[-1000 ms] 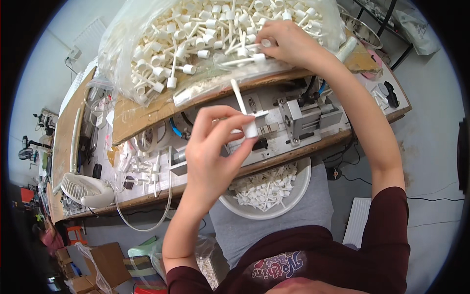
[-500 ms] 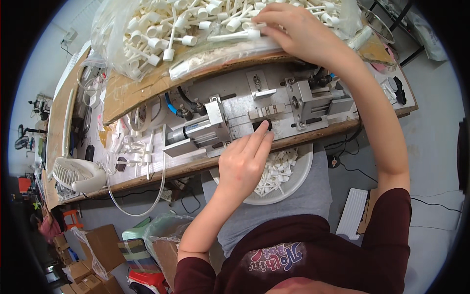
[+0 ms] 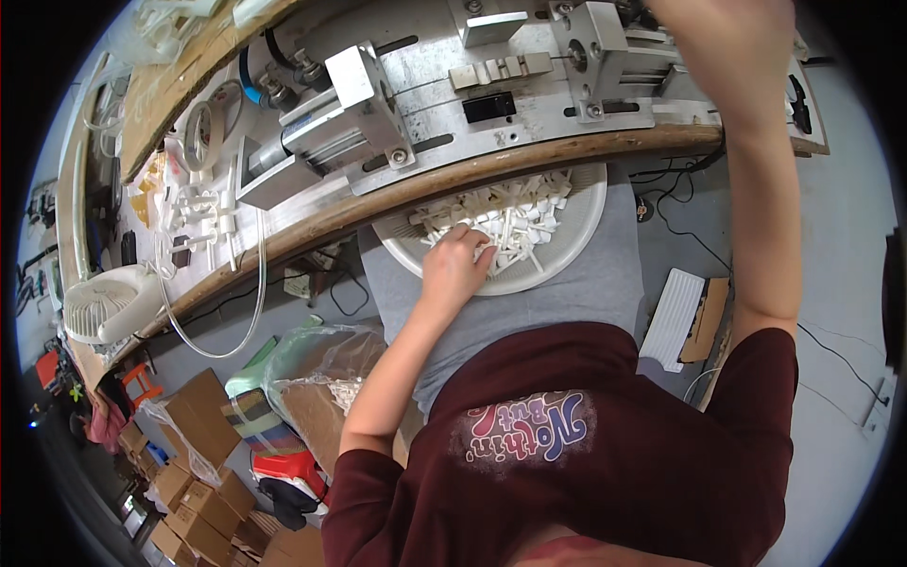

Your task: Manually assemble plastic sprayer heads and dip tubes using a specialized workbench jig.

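Observation:
My left hand (image 3: 457, 265) is over the left side of a round white basket (image 3: 556, 276), its fingers curled together among small white plastic stemmed parts (image 3: 515, 222). Whether one of these parts is between the fingertips is too small to make out. My right hand (image 3: 732, 42) is raised at the top right, smeared by motion and cut off by the picture's edge, so its fingers are hidden. Ahead of the basket, the metal bench fixture (image 3: 444, 99) has a slotted pale block (image 3: 501, 71) and a black rectangular piece (image 3: 488, 107) at its middle.
The wooden bench edge (image 3: 425, 200) runs between the fixture and the basket, which rests on my lap. To the left are a white fan (image 3: 111, 304), a looped clear tube (image 3: 257, 307) and white branched parts (image 3: 213, 215). A cardboard sheet (image 3: 175, 90) overhangs the bench.
My left hand has left the black piece on the fixture and come down to the basket. My right hand has left the heap of white parts. The view has tipped downward.

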The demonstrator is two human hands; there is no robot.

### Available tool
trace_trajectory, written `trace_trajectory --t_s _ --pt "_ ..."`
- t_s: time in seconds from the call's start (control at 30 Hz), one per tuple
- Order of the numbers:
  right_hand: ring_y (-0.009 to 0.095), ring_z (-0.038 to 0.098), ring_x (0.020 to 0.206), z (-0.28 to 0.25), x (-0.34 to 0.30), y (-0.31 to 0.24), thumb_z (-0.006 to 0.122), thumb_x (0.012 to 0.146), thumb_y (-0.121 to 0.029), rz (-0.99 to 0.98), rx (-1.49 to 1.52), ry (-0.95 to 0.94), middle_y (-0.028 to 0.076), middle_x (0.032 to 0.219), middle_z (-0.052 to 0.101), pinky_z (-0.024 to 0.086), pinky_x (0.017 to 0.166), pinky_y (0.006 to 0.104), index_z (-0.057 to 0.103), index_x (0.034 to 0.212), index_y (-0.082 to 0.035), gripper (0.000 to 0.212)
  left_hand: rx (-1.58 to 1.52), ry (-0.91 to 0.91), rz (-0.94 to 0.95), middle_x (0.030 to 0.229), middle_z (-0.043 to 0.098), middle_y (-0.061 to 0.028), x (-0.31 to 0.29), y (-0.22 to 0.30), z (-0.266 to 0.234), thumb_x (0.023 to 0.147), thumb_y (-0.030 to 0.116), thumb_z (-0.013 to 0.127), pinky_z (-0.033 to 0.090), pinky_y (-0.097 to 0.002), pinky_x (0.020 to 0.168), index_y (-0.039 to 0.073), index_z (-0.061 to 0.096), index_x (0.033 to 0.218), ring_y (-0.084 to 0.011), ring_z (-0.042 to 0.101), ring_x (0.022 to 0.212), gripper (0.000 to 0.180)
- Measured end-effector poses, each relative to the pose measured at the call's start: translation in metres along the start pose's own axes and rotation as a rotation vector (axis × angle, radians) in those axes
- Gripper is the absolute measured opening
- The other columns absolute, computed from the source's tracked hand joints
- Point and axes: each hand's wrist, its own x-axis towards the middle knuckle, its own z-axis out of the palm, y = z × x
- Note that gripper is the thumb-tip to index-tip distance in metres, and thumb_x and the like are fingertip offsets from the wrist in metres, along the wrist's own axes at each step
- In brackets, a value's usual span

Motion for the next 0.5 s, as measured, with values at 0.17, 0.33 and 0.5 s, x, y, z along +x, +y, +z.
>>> trace_trajectory --t_s 0.17,0.33,0.5 --pt "0.021 0.07 0.091 -0.007 -0.049 -0.03 0.08 0.076 -0.003 0.021 -0.067 -0.143 0.015 0.115 0.069 0.056 0.077 0.03 0.074 0.106 -0.002 0.03 0.031 -0.127 -0.195 0.084 0.07 -0.0129 0.01 -0.003 0.044 0.08 0.029 0.079 0.056 -0.0419 0.067 0.004 0.075 0.082 -0.0314 0.07 0.073 0.025" --pt "0.022 0.07 0.095 0.0 -0.096 -0.039 0.081 0.073 -0.001 0.11 0.011 -0.311 0.011 0.122 0.069 0.056 0.078 0.0317 0.074 0.107 -0.003 0.035 -0.11 -0.059 -0.122 0.084 0.07 -0.0151 0.012 0.006 0.028 0.08 0.021 0.079 0.056 -0.0414 0.067 0.001 0.073 0.084 -0.0297 0.07 0.071 0.021" --pt "0.02 0.069 0.081 0.014 -0.11 -0.04 0.078 0.075 -0.005 0.045 -0.177 -0.359 0.009 0.123 0.071 0.052 0.066 0.029 0.073 0.107 -0.005 0.032 -0.309 -0.049 0.006 0.102 0.073 -0.0151 0.002 0.059 -0.053 0.079 0.004 0.078 0.059 -0.0353 0.073 0.002 0.074 0.099 -0.0257 0.074 0.083 0.021"
